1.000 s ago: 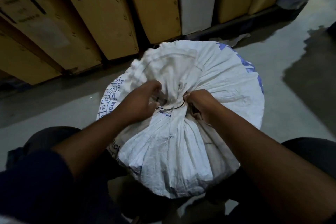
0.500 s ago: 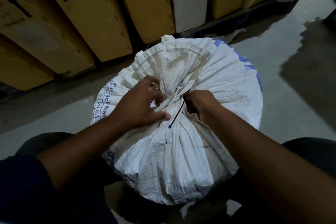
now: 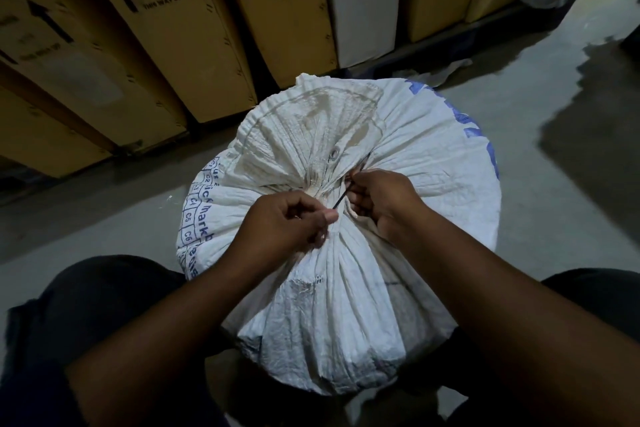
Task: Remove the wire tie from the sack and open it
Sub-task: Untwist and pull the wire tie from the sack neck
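A full white woven sack (image 3: 398,281) with blue print stands on the floor between my knees, its mouth gathered into a neck at the middle. A thin black wire tie (image 3: 341,197) runs across that neck. My right hand (image 3: 384,199) pinches the wire at the neck's right side, and a short wire end pokes out above its fingers. My left hand (image 3: 285,222) is closed at the neck's left side, fingertips at the wire's lower end; whether it grips the wire or the cloth is unclear. The sack's flattened top flap lies folded away from me.
Tall brown cardboard boxes (image 3: 166,31) with "this way up" arrows, and one white box (image 3: 363,0), lean in a row just behind the sack. The grey concrete floor (image 3: 540,156) stretches to the right, with a dark patch there. My dark-clothed knees flank the sack.
The camera tilted up slightly. My left hand slid from on top of the neck down to its left side. The wire swung from lying flat to slanting between both hands.
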`<state>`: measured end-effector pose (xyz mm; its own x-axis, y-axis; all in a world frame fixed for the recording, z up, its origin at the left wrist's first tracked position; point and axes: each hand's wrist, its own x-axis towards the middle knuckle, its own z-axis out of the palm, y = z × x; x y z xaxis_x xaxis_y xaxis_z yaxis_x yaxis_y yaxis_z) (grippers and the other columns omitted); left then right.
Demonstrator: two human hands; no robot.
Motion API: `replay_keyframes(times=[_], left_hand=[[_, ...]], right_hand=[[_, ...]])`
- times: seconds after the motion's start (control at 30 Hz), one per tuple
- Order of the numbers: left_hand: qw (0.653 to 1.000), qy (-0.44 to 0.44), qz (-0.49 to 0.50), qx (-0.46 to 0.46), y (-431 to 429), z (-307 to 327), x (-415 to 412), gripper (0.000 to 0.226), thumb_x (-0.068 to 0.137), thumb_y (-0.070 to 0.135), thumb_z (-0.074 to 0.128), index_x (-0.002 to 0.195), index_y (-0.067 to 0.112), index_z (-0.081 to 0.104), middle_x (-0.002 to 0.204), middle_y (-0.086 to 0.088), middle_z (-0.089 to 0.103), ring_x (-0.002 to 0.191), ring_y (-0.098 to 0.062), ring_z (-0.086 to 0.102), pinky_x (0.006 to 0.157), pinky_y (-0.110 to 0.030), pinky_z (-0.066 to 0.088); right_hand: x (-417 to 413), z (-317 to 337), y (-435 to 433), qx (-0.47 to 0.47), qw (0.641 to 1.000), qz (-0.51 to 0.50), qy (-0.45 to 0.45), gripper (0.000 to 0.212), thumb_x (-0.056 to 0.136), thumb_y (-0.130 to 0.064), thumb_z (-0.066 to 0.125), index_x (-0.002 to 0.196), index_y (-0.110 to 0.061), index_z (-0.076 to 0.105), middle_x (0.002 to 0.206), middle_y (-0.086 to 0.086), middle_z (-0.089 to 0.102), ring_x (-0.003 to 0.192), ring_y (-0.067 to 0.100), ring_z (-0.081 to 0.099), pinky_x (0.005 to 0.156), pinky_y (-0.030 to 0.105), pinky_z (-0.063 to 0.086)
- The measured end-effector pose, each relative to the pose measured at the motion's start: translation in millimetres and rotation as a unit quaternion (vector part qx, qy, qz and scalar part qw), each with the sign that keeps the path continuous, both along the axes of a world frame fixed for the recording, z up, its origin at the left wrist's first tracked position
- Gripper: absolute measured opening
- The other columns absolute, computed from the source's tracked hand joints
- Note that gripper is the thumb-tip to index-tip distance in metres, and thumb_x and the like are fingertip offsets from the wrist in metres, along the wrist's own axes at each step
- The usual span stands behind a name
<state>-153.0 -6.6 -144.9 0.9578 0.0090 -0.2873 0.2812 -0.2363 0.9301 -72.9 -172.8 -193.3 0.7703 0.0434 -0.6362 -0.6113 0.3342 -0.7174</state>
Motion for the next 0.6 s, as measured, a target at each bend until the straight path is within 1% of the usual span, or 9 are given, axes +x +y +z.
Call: replay_keyframes(times=[0.07,0.13,0.2,0.27,0.33,0.4,0.47,0.5,0.6], left_hand=[[0.994,-0.010,-0.038,0.100,0.9,2.2,-4.9,0.014,0.082,0.023,0.089,0.080,0.013,0.081,0.064,-0.004,0.073,0.056,-0.012,0.064,0.057,-0.024,0.052],[0.985,-0.039,-0.041,0.162,3.2,2.7,-5.5,0.014,0.084,0.022,0.087,0.074,0.016,0.080,0.061,0.000,0.074,0.054,-0.006,0.063,0.060,-0.024,0.050],[0.985,-0.051,-0.009,0.163,11.4,2.6,-0.2,0.014,0.088,0.019,0.083,0.075,0.013,0.080,0.066,-0.002,0.075,0.059,-0.006,0.064,0.064,-0.025,0.049],[0.984,-0.040,0.038,0.172,24.1,0.5,10.4,0.011,0.089,0.017,0.082,0.078,0.015,0.081,0.082,-0.003,0.077,0.072,-0.010,0.066,0.073,-0.028,0.049],[0.984,0.011,0.056,0.169,36.8,-6.8,22.3,0.012,0.090,0.015,0.079,0.078,0.018,0.078,0.089,0.000,0.072,0.078,-0.012,0.064,0.073,-0.027,0.049],[0.992,0.097,0.062,0.051,40.6,-15.8,33.4,0.016,0.097,0.009,0.070,0.083,0.015,0.073,0.086,-0.002,0.070,0.080,-0.015,0.061,0.069,-0.024,0.049],[0.979,0.149,0.074,-0.118,40.2,-23.0,42.0,0.020,0.104,0.002,0.057,0.090,0.010,0.069,0.092,-0.006,0.071,0.089,-0.017,0.064,0.082,-0.023,0.056],[0.969,0.159,0.080,-0.173,40.3,-26.0,43.7,0.021,0.105,0.000,0.053,0.092,0.008,0.068,0.095,-0.007,0.072,0.092,-0.017,0.066,0.087,-0.024,0.058],[0.957,0.170,0.089,-0.217,38.5,-31.9,40.4,0.023,0.106,0.000,0.051,0.092,0.006,0.068,0.095,-0.009,0.073,0.092,-0.022,0.067,0.093,-0.032,0.054]], right_hand=[[-1.4,2.3,0.3,0.002,1.000,-0.001,-0.007,0.014,0.094,-0.004,0.053,0.087,-0.008,0.065,0.077,0.014,0.056,0.052,0.017,0.044,0.050,0.024,0.036],[-2.2,4.4,0.8,0.003,1.000,-0.005,-0.018,0.017,0.093,-0.003,0.054,0.081,-0.009,0.063,0.075,0.015,0.055,0.053,0.018,0.041,0.055,0.027,0.030],[-2.5,5.9,-0.6,0.013,0.999,-0.017,-0.028,0.020,0.094,-0.002,0.055,0.076,-0.011,0.059,0.065,0.012,0.056,0.049,0.017,0.042,0.054,0.027,0.029],[-2.8,5.4,-3.9,0.026,0.999,-0.016,-0.030,0.019,0.094,-0.002,0.057,0.077,-0.011,0.055,0.055,0.005,0.056,0.044,0.014,0.044,0.048,0.023,0.030],[-4.6,4.6,-4.7,0.031,0.999,0.019,-0.025,0.024,0.095,-0.001,0.057,0.074,-0.013,0.050,0.046,-0.001,0.052,0.037,0.009,0.042,0.043,0.022,0.030],[-5.5,5.0,-2.2,0.033,0.998,0.048,-0.016,0.025,0.096,-0.003,0.057,0.074,-0.015,0.052,0.048,-0.004,0.054,0.040,0.008,0.047,0.042,0.022,0.036],[-5.0,6.1,-1.7,0.059,0.997,0.051,0.004,0.021,0.098,-0.008,0.058,0.079,-0.016,0.058,0.061,-0.003,0.062,0.053,0.012,0.055,0.052,0.024,0.045],[-4.6,6.7,-2.9,0.073,0.996,0.047,0.015,0.020,0.099,-0.009,0.058,0.081,-0.016,0.060,0.066,-0.002,0.064,0.058,0.013,0.057,0.057,0.026,0.047],[-6.2,7.8,-4.6,0.050,0.997,0.053,0.014,0.014,0.100,-0.009,0.056,0.087,-0.014,0.061,0.073,0.001,0.063,0.063,0.017,0.058,0.061,0.030,0.048]])
